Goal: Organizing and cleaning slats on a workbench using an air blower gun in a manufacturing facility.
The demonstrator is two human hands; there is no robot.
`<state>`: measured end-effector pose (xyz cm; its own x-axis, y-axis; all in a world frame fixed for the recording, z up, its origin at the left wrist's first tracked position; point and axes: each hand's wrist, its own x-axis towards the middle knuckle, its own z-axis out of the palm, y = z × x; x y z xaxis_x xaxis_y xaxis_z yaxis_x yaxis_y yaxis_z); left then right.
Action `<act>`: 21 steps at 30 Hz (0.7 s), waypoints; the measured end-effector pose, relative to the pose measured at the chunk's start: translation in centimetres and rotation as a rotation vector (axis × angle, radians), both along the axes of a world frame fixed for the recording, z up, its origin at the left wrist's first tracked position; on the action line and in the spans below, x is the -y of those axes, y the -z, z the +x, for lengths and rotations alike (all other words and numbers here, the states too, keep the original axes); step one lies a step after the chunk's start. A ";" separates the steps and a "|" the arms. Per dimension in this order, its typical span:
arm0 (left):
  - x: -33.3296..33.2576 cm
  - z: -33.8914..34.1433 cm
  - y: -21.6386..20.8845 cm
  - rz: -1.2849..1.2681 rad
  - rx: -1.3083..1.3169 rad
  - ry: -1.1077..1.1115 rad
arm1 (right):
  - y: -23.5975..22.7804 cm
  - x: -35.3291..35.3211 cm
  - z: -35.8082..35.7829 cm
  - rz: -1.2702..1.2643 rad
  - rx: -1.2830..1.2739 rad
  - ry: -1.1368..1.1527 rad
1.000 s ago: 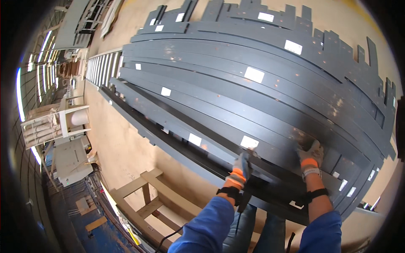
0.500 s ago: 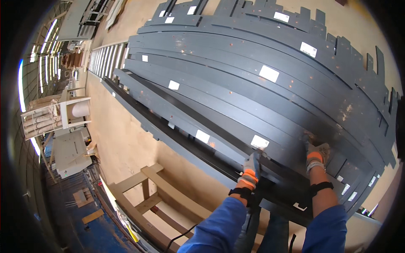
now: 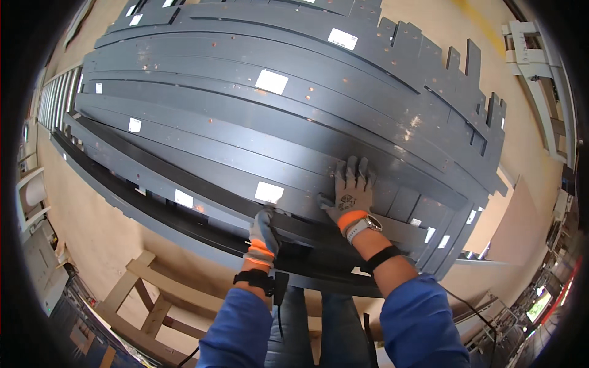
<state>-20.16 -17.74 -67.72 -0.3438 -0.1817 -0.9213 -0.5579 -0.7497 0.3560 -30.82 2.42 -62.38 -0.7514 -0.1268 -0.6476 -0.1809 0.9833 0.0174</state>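
Note:
Long dark grey boards (image 3: 184, 135) lie side by side and overlapping in a wide stack before me, several with white labels. My left hand (image 3: 264, 230), in a grey glove with an orange cuff, is closed at the near edge of a grey board (image 3: 233, 184), just below a white label (image 3: 270, 192). Its fingertips are partly hidden. To its right, my right hand (image 3: 354, 193) lies flat on the boards, fingers spread and pointing away from me. A dark gap runs lengthwise between the nearer boards.
At the lower left stands a wooden frame (image 3: 153, 282). Metal rollers (image 3: 58, 101) show beyond the stack's left end. A pale metal stand (image 3: 534, 73) is at the far right. Uneven board ends stick out along the right side. A black cable (image 3: 472, 313) hangs near my right sleeve.
My view has turned, so the stack appears shifted left. My right hand, blurred before, now lies flat with spread fingers, slightly farther from me. My left hand stays by the same label.

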 end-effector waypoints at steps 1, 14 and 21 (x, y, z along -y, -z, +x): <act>0.4 0.0 0.5 0.015 -0.010 0.028 | 0.0 0.2 -0.2 -0.024 -0.001 0.031; 0.8 0.8 -2.9 0.255 -0.190 -0.043 | -2.3 0.6 1.5 0.042 0.214 -0.035; 0.1 0.8 -2.2 0.224 -0.150 -0.073 | -0.1 -1.4 0.7 -0.099 -0.064 0.212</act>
<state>-19.41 -17.85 -65.53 -0.4728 -0.0089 -0.8811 -0.4527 -0.8554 0.2516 -30.08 3.81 -62.24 -0.8070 -0.0230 -0.5901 0.0277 0.9967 -0.0767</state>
